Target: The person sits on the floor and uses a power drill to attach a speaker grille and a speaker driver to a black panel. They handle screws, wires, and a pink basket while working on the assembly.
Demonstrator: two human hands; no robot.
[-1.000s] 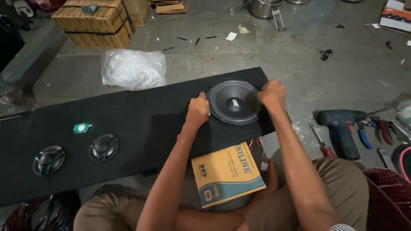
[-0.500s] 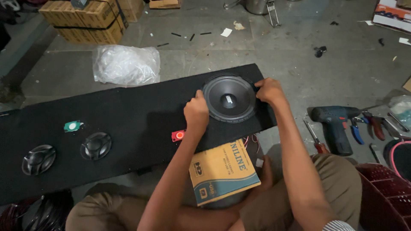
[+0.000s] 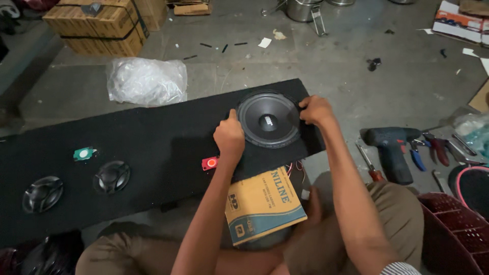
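A large round black speaker [image 3: 268, 119] sits in the right end of a long black carpeted board [image 3: 153, 147]. My left hand [image 3: 229, 136] grips the speaker's left rim, thumb up along the edge. At the right rim, my right hand [image 3: 316, 110] holds the speaker with the fingers curled over it. A small red module [image 3: 209, 163] is set in the board just below my left hand. Two smaller round black speakers [image 3: 111, 176] [image 3: 42, 193] and a green module [image 3: 84, 153] sit toward the board's left end.
A yellow-and-blue cardboard box [image 3: 262, 206] lies under the board by my knees. A cordless drill [image 3: 389, 150], a screwdriver [image 3: 368, 163] and pliers [image 3: 430, 147] lie on the concrete floor at right. A clear plastic bag [image 3: 146, 80] and strapped cartons [image 3: 97, 25] are beyond the board. A red crate [image 3: 453, 239] is at bottom right.
The view has shifted a little and both hands stay on the speaker's rim. The red module, hidden a second ago, now shows below my left hand.
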